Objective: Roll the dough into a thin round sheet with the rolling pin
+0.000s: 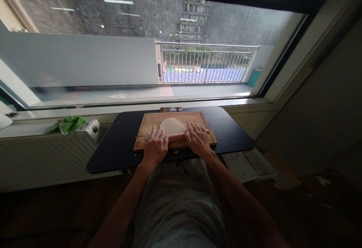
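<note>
A flattened round of pale dough (172, 126) lies on a wooden cutting board (149, 119). Across the dough's near edge runs a reddish-brown rolling pin (177, 137). My left hand (157, 142) is closed over its left end, with the fingers pointing forward. Over the right end, my right hand (197, 136) holds the pin in the same way. Whitish powder marks the fingers of both hands. The pin's ends are mostly hidden beneath my palms.
The board rests on a dark table (115, 142) with small crumbs on it. Beyond stands a wide window (113, 63) with a sill. At left, a green cloth (72, 124) lies on a white radiator (56, 153). Pale flat items (243, 165) sit low at right.
</note>
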Demonstrator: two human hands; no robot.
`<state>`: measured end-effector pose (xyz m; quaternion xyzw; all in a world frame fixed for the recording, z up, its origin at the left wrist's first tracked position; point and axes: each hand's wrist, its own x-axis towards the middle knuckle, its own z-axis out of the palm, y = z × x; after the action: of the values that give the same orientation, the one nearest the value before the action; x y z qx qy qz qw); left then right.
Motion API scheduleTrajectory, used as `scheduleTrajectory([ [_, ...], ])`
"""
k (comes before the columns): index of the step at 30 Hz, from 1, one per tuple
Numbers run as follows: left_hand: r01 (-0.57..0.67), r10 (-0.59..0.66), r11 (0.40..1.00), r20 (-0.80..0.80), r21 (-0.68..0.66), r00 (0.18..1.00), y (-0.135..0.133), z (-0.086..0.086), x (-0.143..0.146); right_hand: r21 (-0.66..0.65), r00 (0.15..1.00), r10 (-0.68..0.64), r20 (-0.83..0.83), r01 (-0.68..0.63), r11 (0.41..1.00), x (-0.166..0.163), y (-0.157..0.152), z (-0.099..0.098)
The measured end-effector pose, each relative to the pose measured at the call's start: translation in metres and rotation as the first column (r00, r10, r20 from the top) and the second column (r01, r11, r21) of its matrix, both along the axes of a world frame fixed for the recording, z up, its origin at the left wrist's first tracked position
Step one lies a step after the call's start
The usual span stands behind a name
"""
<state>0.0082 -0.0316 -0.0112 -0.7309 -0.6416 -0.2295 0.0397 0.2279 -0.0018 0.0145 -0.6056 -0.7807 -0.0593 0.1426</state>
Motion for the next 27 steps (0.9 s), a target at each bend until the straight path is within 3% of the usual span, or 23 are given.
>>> scheduleTrajectory([
  [5,-0.008,0.008,1.000,-0.002,0.011,1.000,0.003,-0.004,0.000,0.013,1.000,0.013,-0.006,-0.013,1.000,0.000,0.000,0.000],
  [15,-0.069,0.069,0.995,-0.011,-0.068,0.998,0.070,0.022,-0.008,-0.092,0.996,-0.058,0.070,0.064,0.994,-0.016,0.055,0.018],
  [18,-0.068,0.068,0.997,-0.015,-0.045,0.998,0.064,0.021,-0.006,-0.074,0.997,-0.057,0.058,0.062,0.995,-0.015,0.053,0.016],
  [27,0.011,-0.010,1.000,-0.007,0.016,1.000,0.004,0.003,0.000,0.012,1.000,-0.018,0.009,0.018,1.000,-0.003,0.012,-0.001],
])
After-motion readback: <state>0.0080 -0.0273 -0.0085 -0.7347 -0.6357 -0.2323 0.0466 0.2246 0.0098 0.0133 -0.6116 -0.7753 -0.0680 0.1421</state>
